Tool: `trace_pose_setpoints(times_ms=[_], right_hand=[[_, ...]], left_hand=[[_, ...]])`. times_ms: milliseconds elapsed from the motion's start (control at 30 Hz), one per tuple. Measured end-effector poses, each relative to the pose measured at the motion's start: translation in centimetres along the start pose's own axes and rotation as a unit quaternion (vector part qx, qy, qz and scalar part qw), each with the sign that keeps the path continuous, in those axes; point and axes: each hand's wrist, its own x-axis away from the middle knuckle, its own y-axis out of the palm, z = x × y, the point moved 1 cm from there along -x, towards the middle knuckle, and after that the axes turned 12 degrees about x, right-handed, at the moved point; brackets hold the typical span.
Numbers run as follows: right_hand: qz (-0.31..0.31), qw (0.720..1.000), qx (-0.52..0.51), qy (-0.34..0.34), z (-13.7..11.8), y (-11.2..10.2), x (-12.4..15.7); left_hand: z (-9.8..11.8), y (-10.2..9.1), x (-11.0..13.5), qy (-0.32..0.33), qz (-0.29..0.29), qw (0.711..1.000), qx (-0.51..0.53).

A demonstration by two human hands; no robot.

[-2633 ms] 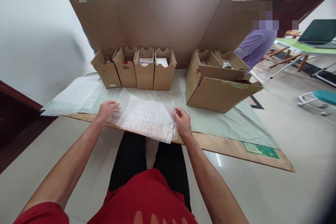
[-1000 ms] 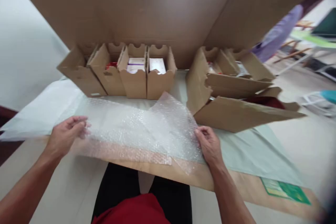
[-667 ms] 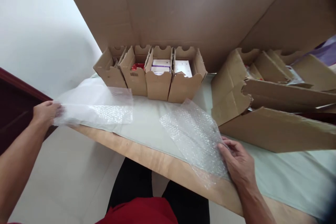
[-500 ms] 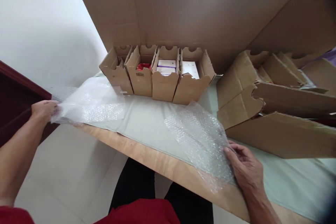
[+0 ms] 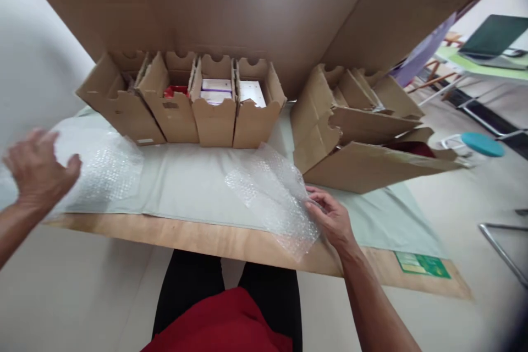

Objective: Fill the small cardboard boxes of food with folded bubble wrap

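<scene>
My right hand (image 5: 332, 218) pinches the right edge of a clear bubble wrap sheet (image 5: 270, 192) that lies on the pale green cloth (image 5: 190, 181) near the table's front edge. My left hand (image 5: 39, 168) hovers at the far left with fingers spread and blurred by motion, holding nothing, just beside a second bubble wrap sheet (image 5: 105, 170) lying flat on the cloth. Behind both sheets stands a row of small open cardboard boxes (image 5: 185, 99) with white and red items inside.
A large cardboard sheet (image 5: 231, 5) stands upright behind the boxes. A bigger collapsed cardboard box (image 5: 371, 143) lies at the right. The wooden table edge (image 5: 231, 242) runs along the front, with a green card (image 5: 421, 264) at its right end. A person in purple (image 5: 421, 52) is behind.
My left hand has let go of the left bubble wrap sheet and lifted clear of it. My right hand keeps its hold on the other sheet. The view has swung to the right.
</scene>
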Motion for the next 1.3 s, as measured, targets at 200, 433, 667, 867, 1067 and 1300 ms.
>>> trace_pose_setpoints(times_ms=[200, 433, 667, 867, 1067, 1300], right_hand=[[0.071, 0.984, 0.156, -0.044, -1.0, -2.3, 0.8], [0.006, 0.952, 0.255, -0.167, -1.3, -3.2, 8.3], [-0.119, 0.916, 0.313, -0.219, -1.6, -2.8, 12.2], [-0.115, 0.890, 0.360, -0.255, -1.8, -2.6, 13.4], [-0.027, 0.956, 0.178, -0.231, -1.9, -3.0, 13.8], [0.021, 0.995, -0.066, 0.074, -1.0, -4.3, 11.9]], left_hand=[[19.2, 6.6, 5.7, 0.302, -0.177, 0.912, 0.216], [29.7, 11.0, 7.4, 0.427, -0.360, 0.793, 0.243], [29.9, 9.3, 9.2, 0.431, -0.391, 0.786, 0.209], [28.2, 6.4, 12.5, 0.465, -0.407, 0.765, 0.182], [27.3, 5.2, 13.8, 0.466, -0.399, 0.764, 0.199], [27.1, 6.7, 13.1, 0.328, -0.388, 0.782, 0.362]])
